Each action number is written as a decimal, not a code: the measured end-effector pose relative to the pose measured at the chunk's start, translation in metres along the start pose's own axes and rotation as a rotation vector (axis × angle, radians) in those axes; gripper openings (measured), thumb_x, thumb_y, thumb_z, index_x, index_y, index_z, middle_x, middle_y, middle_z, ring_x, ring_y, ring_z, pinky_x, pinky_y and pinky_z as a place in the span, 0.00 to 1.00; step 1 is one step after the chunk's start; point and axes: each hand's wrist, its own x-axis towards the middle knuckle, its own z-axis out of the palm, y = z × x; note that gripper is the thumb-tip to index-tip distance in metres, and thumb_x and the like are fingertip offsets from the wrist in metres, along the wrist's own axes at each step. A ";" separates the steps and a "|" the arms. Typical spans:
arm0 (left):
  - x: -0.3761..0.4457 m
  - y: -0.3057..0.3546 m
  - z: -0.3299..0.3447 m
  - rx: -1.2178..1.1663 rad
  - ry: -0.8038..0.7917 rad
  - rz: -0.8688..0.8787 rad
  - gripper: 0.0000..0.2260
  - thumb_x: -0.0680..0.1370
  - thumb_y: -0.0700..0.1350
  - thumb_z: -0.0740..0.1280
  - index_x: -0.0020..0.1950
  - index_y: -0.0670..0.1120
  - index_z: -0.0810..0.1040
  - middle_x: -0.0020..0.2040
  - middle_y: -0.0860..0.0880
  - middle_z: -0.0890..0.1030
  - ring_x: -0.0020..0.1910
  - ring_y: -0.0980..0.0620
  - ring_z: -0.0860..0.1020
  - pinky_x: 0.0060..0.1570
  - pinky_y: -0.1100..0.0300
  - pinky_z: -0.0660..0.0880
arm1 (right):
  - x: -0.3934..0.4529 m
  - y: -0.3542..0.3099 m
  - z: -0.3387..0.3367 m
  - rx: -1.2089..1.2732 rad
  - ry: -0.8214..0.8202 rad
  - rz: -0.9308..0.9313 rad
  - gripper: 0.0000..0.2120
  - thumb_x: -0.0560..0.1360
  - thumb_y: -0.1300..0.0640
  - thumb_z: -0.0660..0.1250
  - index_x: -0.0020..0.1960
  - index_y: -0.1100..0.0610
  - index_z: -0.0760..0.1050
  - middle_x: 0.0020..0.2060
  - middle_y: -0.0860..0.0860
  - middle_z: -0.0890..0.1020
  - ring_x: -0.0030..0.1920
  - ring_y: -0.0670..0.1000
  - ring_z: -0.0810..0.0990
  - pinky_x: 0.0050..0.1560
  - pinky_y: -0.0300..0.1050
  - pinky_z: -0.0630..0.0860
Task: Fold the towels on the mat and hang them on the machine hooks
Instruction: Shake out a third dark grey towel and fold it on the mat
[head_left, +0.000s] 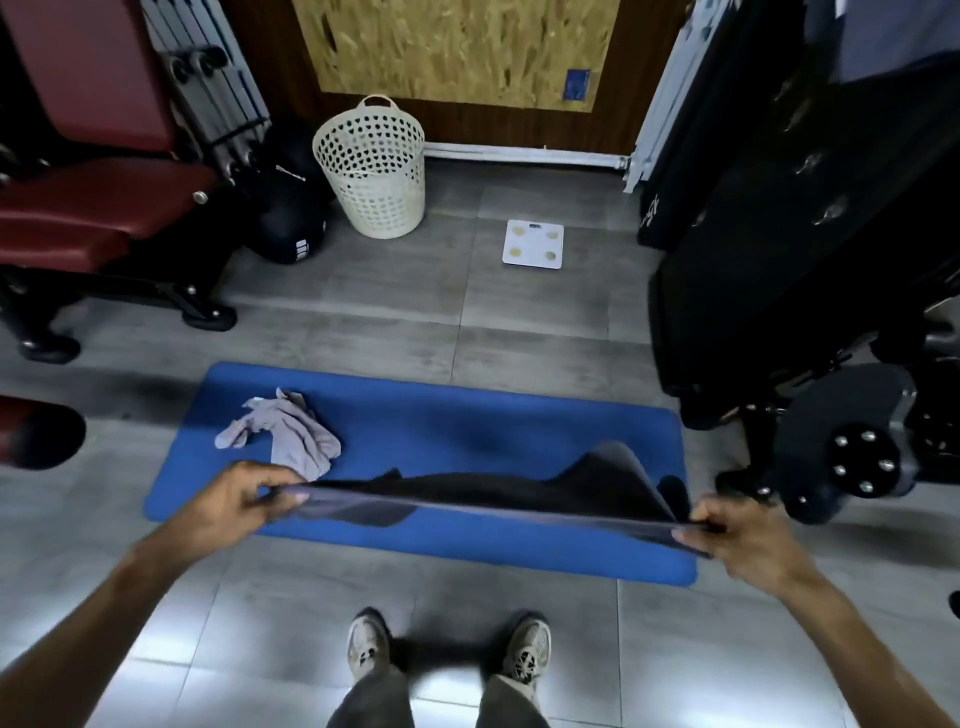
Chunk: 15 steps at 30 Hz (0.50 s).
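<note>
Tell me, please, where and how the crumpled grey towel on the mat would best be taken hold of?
Probably by the loose corner that sticks out toward the mat's left end of the grey towel, pinched from above. The rest is bunched in a heap on the blue mat, so that flap looks like the only free edge to shake it open.

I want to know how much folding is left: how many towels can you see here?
2. A dark towel is stretched over the blue mat, gripped by the left hand and right hand. A crumpled grey towel lies on the mat's left end. The perforated cream basket could hide more.
</note>
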 end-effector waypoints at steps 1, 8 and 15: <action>-0.001 -0.001 0.000 0.013 -0.062 -0.012 0.26 0.69 0.68 0.67 0.43 0.44 0.82 0.35 0.46 0.80 0.35 0.53 0.78 0.36 0.59 0.74 | -0.003 0.007 -0.008 0.021 -0.103 0.010 0.13 0.70 0.58 0.76 0.31 0.55 0.75 0.24 0.47 0.73 0.24 0.42 0.69 0.25 0.34 0.64; 0.035 -0.007 -0.016 -0.073 -0.203 -0.042 0.05 0.74 0.49 0.72 0.45 0.48 0.80 0.39 0.49 0.81 0.39 0.52 0.79 0.43 0.61 0.73 | 0.023 0.032 -0.037 -0.342 -0.613 0.279 0.07 0.78 0.56 0.63 0.43 0.55 0.77 0.31 0.50 0.80 0.27 0.49 0.77 0.27 0.43 0.73; 0.154 -0.033 0.006 0.054 -0.126 -0.094 0.08 0.77 0.38 0.69 0.41 0.50 0.75 0.33 0.51 0.77 0.32 0.51 0.73 0.31 0.58 0.74 | 0.135 0.042 0.043 -0.527 0.082 0.340 0.11 0.77 0.54 0.57 0.52 0.57 0.75 0.50 0.61 0.81 0.50 0.62 0.82 0.48 0.53 0.80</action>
